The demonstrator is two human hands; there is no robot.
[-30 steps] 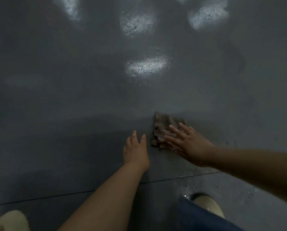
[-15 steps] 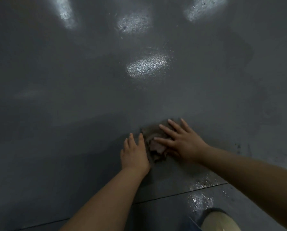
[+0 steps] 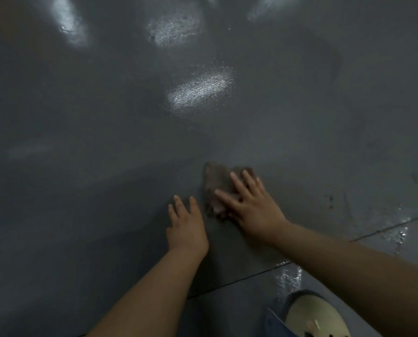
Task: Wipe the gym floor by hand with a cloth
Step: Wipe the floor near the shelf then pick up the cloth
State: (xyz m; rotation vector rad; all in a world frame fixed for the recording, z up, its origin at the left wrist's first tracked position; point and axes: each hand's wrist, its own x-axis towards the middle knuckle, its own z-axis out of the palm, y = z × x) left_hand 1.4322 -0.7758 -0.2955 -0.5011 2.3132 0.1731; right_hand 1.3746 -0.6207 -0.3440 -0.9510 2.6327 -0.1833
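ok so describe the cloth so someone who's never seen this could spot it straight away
Start from the dark grey gym floor and find the two bare hands low in the middle. The cloth lies flat on the floor under the spread fingers of the right hand, just right of the left hand. It is the only brownish, crumpled, soft thing there, unlike the pale shoe near the bottom edge.

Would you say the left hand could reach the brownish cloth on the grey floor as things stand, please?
Probably yes: the left hand rests flat on the grey floor just beside the crumpled brownish cloth, with nothing between; only the right hand presses on it.
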